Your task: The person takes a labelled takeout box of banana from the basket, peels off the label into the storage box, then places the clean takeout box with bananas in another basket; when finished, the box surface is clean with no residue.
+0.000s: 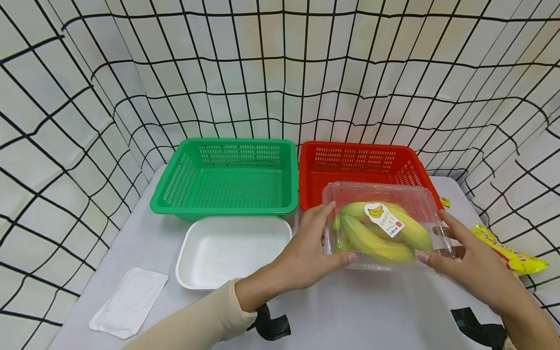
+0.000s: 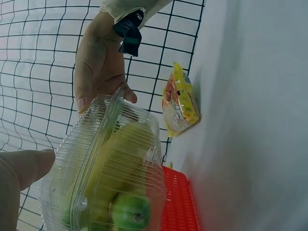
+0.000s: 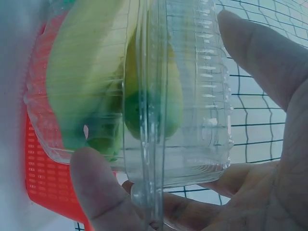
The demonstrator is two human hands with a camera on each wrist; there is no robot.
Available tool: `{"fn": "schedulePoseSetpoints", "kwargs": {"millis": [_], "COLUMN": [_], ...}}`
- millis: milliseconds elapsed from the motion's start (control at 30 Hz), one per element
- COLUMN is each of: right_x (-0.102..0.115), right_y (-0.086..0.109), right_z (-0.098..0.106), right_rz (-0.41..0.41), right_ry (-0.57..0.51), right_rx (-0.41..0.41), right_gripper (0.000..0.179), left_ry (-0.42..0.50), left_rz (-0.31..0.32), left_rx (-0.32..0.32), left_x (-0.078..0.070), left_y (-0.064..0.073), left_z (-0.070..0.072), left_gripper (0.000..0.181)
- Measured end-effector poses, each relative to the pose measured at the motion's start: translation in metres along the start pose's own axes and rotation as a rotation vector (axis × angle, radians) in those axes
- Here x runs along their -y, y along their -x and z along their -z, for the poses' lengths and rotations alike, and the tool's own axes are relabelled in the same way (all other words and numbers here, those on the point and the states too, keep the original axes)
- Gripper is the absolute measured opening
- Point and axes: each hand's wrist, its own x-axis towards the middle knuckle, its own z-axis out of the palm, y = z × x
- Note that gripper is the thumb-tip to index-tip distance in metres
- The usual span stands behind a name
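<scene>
Your fingers (image 1: 343, 259) grip the box (image 1: 387, 228) by both ends, left hand (image 1: 306, 248) and right hand (image 1: 477, 262) equally near; its long axis spans between them, toward the tabletop's (image 1: 376, 311) right edge, hiding the red basket's (image 1: 350, 160) near rim.

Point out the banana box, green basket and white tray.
Banana box (image 1: 385, 222): head view, middle of its upper face.
Green basket (image 1: 240, 187): head view, its bare floor.
White tray (image 1: 233, 250): head view, its bare floor.

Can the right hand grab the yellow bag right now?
Probably not: the right hand is holding the clear box of bananas, though the yellow bag lies near that hand.
</scene>
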Motion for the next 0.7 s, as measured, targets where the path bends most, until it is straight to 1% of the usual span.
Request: {"fn": "schedulePoseSetpoints", "kwargs": {"millis": [100, 200, 267, 367, 467, 567, 700], "right_x": [-0.002, -0.004, -0.005, -0.007, -0.010, -0.014, -0.021], "right_y": [0.008, 0.014, 0.018, 0.022, 0.023, 0.025, 0.027], "right_z": [-0.003, -0.004, -0.005, -0.008, -0.012, -0.018, -0.028], "right_rz": [-0.033, -0.043, -0.050, -0.085, -0.137, -0.183, -0.230], "right_ry": [0.041, 0.067, 0.064, 0.062, 0.078, 0.105, 0.117], "right_rx": [-0.024, -0.023, -0.012, 0.014, 0.059, 0.103, 0.139], "right_gripper": [0.116, 0.117, 0.116, 0.118, 0.119, 0.120, 0.122], "left_ry": [0.025, 0.044, 0.059, 0.081, 0.101, 0.110, 0.123], "left_rz": [-0.005, -0.001, 0.008, 0.012, 0.019, 0.026, 0.040], "left_rx": [0.007, 0.018, 0.027, 0.032, 0.027, 0.023, 0.029], "left_x": [0.001, 0.003, 0.004, 0.006, 0.010, 0.016, 0.024], "left_y": [0.009, 0.018, 0.024, 0.033, 0.041, 0.048, 0.056], "left_z": [-0.003, -0.005, -0.007, -0.010, -0.015, -0.019, -0.026], "left_gripper": [0.101, 0.100, 0.099, 0.098, 0.097, 0.097, 0.096]}}
